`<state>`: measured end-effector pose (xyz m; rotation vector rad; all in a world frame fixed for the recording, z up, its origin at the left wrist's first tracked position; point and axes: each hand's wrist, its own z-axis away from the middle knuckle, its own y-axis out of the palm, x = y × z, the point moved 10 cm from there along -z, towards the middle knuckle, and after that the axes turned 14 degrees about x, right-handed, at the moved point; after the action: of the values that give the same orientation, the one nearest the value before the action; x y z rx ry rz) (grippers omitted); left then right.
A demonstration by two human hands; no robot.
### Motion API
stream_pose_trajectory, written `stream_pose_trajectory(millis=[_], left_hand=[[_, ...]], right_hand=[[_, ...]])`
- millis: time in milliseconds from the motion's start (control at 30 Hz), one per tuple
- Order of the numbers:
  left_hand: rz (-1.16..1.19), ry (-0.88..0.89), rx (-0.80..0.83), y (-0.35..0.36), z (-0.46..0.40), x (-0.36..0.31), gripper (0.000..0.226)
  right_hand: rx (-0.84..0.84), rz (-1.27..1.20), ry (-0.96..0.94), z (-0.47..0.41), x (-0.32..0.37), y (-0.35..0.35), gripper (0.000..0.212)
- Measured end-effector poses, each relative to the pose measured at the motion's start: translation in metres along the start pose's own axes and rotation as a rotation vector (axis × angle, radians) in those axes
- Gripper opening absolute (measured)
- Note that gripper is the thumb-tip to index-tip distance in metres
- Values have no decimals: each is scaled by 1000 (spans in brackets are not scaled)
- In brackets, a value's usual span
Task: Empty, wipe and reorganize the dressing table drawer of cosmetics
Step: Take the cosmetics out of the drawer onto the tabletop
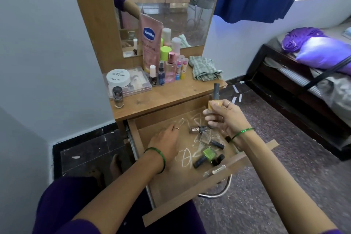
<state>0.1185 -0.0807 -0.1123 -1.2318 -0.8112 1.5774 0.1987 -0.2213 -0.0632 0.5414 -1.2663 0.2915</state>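
My right hand grips a yellow nail polish bottle above the open drawer, my left hand rests flat inside; I should stand it upright on the far tabletop.

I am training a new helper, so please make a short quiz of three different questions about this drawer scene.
1. True or false: the right hand holds a yellow nail polish bottle.
2. Where does the green nail polish bottle lie? A) on the tabletop B) in the open drawer C) on the bed
3. What lies on the tabletop right of the standing bottles?

Key: 1 true; 2 B; 3 the checked cloth.
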Motion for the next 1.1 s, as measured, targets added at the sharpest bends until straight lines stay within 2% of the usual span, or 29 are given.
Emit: stream_pose_trajectory(millis=[100,300,433,567,633,700,767,833,933,1033,1067,1100], left_hand=[[-74,36,-19,10,-23,-23,39],[-440,372,3,37,-41,-101,47],[-521,373,89,50,-50,-109,41],[-550,335,85,47,-49,-103,36],[-493,330,74,40,-44,-99,39],[-305,357,-2,22,-34,-97,37],[-40,390,-149,-6,-13,-92,30],[245,293,-205,-31,5,-66,26],[806,98,-135,-44,29,-16,21],[1600,32,-59,-37,54,6,20],[1747,31,-65,-38,61,9,19],[1799,32,-79,-41,66,11,18]], right_hand=[[-54,77,-37,7,1,-15,12],[-117,211,-82,29,-2,-33,9],[-123,226,-102,36,-5,-34,11],[-134,270,-91,40,-12,-36,19],[-128,275,-88,40,-14,-35,21],[-117,265,-90,39,-12,-33,23],[-95,246,-115,37,-4,-28,17],[-74,198,-164,33,8,-22,10],[-66,147,-235,26,25,-10,10],[-71,206,-243,14,31,7,5],[-69,260,-245,10,32,15,4],[-67,338,-246,7,33,23,3]])
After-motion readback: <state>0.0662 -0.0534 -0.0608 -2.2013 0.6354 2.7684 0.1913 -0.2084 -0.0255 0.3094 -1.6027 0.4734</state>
